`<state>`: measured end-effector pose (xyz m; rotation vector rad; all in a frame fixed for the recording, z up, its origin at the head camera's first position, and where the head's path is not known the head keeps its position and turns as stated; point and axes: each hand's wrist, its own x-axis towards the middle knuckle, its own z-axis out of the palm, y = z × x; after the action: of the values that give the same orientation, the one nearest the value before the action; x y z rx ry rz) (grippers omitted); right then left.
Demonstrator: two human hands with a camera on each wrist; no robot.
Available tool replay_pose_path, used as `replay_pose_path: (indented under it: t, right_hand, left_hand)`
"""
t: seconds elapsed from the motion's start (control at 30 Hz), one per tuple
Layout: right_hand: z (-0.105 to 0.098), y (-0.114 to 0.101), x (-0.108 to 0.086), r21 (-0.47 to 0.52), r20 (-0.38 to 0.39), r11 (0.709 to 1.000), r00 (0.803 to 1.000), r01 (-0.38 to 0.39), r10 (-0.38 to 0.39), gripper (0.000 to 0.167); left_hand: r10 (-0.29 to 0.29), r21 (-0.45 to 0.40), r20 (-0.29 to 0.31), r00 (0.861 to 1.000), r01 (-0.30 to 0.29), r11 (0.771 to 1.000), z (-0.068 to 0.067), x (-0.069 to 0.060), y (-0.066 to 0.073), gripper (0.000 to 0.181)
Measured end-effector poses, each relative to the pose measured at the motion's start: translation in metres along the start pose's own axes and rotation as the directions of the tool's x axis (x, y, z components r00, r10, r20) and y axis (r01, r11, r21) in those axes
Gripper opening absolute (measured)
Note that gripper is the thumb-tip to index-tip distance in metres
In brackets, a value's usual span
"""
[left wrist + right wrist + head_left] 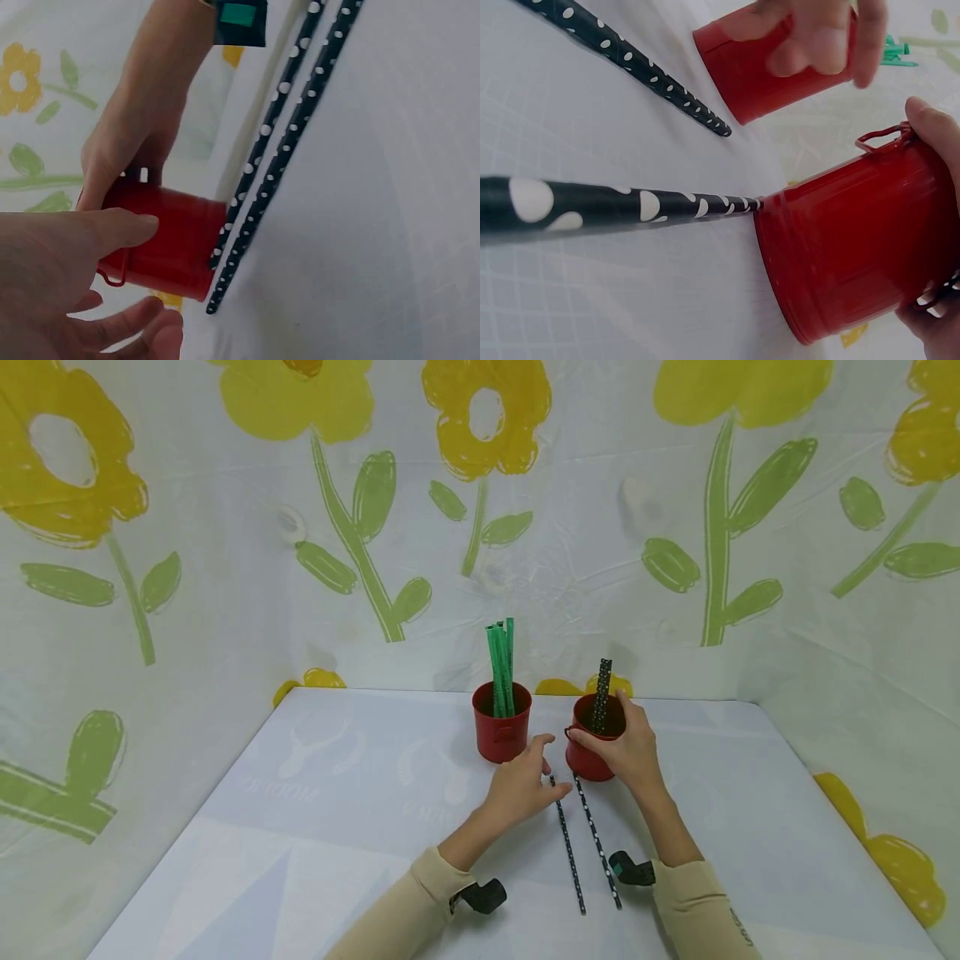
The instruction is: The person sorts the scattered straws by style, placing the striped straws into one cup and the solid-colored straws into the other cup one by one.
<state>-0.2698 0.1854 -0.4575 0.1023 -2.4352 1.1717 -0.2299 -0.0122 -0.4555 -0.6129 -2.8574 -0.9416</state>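
My right hand [636, 747] grips the rim of a red bucket [588, 766], thumb and fingers on opposite sides. Black straws with white dots [602, 685] stand inside it. In the right wrist view, the same bucket [862, 240] shows a small side handle near a finger. My left hand [522, 783] hovers between the two buckets with its fingers spread and holds nothing. Beneath it lie two black dotted straws, one on the left [567, 843] and one on the right [596, 839], side by side. The right one's far end lies close to the bucket's base.
Left of the gripped bucket stands a second red bucket [501, 739], holding several green straws [500, 664]. Both buckets are near the back of the white table [337, 793]. A flower-printed sheet [570, 560] hangs behind and at the sides.
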Motion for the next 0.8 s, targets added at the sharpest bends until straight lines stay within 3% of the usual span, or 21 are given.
replay_pose_path:
  t: [0.17, 0.27, 0.5, 0.8]
  right_hand:
    - [0.001, 0.001, 0.001, -0.008, 0.002, 1.000, 1.000, -0.005, 0.005, 0.102]
    - [0.001, 0.001, 0.001, -0.014, 0.001, 1.000, 1.000, -0.012, 0.013, 0.102]
    - [0.002, -0.001, 0.001, -0.020, 0.014, 0.999, 0.999, -0.039, 0.040, 0.103]
    - [0.002, 0.001, 0.002, -0.001, 0.014, 0.999, 0.999, -0.039, 0.039, 0.104]
  left_hand:
    - [-0.095, 0.107, 0.066, 0.993, 0.088, 0.990, 0.008, -0.003, 0.002, 0.087]
    - [-0.133, 0.178, 0.113, 0.985, 0.112, 0.978, 0.013, -0.005, 0.003, 0.093]
    - [-0.117, 0.288, 0.173, 0.978, 0.063, 0.955, 0.016, -0.010, 0.008, 0.084]
    - [-0.094, 0.256, 0.201, 0.975, 0.040, 0.966, 0.011, -0.015, 0.011, 0.073]
